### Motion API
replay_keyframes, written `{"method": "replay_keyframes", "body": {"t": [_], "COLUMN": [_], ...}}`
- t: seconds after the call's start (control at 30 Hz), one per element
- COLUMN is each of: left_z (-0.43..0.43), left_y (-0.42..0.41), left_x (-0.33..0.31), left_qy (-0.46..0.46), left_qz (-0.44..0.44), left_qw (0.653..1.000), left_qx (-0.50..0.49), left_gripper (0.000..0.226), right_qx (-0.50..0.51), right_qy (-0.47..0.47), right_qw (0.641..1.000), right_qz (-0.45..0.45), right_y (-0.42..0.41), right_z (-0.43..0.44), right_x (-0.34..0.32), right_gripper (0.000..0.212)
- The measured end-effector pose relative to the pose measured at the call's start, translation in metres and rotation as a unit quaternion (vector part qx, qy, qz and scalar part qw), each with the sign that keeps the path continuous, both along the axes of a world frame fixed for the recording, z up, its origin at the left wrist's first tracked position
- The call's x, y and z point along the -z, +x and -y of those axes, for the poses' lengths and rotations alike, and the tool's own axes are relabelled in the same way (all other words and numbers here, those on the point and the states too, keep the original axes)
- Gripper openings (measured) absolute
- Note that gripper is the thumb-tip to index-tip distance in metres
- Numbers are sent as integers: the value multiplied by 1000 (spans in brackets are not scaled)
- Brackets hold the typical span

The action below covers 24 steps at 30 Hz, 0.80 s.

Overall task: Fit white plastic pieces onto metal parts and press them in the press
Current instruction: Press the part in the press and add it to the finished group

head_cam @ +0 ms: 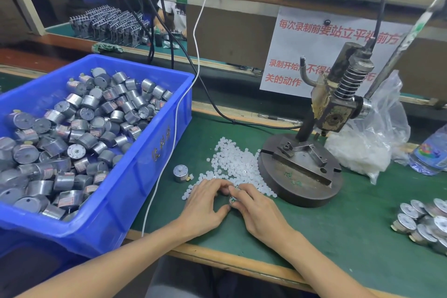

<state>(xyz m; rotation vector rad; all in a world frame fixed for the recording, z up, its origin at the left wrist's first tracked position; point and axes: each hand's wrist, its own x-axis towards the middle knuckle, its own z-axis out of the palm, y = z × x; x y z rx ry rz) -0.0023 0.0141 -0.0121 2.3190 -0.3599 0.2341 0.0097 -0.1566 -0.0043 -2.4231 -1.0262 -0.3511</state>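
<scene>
Both hands meet low at the centre of the green mat (314, 237). The right hand (256, 208) curls its fingers round a small motor (232, 199), mostly hidden in the grip. The left hand (205, 198) bends its fingertips against that same part; whether they pinch anything I cannot tell. The loose white plastic pieces (232, 162) lie at twelve o'clock of the hands, touching them. The press (302, 172) stands at two o'clock, lever up. A lone motor (180, 173) sits at ten o'clock, beside the blue crate (135, 176) of motors at nine. More motors (425, 222) cluster at three o'clock, and a plastic bag (362, 152) lies behind the press.
</scene>
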Motion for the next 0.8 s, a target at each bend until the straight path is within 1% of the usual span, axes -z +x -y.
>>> {"method": "replay_keyframes", "body": {"t": [0.17,0.33,0.4,0.47,0.5,0.53,0.6,0.67,0.7,0.8], "left_z": [1,3,4,6,7,10,15,24,31,54], "left_y": [0,-3,-2,0,2,4,10,17,21,35], "left_x": [-3,-8,-10,-15,-19,-24,-34,-45,-51,-66], "left_qy": [17,26,27,19,3,-19,-47,-41,-37,-36], "left_qz": [-1,-20,-36,-48,-47,-41,-6,48,67,78], "left_qw": [1000,999,999,999,999,999,998,998,996,991], "left_qx": [3,4,0,-10,-18,-26,-32,8,39,103], "left_gripper": [31,26,28,32,33,33,33,34,35,38], "right_qx": [-4,-3,6,21,45,76,114,113,110,131], "right_qy": [-3,0,7,44,89,147,265,337,353,376], "right_qw": [1000,1000,997,988,976,954,881,809,788,757], "right_qz": [6,-18,-74,-149,-195,-252,-374,-468,-492,-518], "right_y": [2,3,10,17,19,21,28,34,36,44], "right_z": [0,2,3,3,2,1,5,13,18,29], "right_x": [2,4,3,-3,-7,-13,-23,-34,-39,-52], "right_gripper": [27,29,27,22,19,16,12,21,26,36]}}
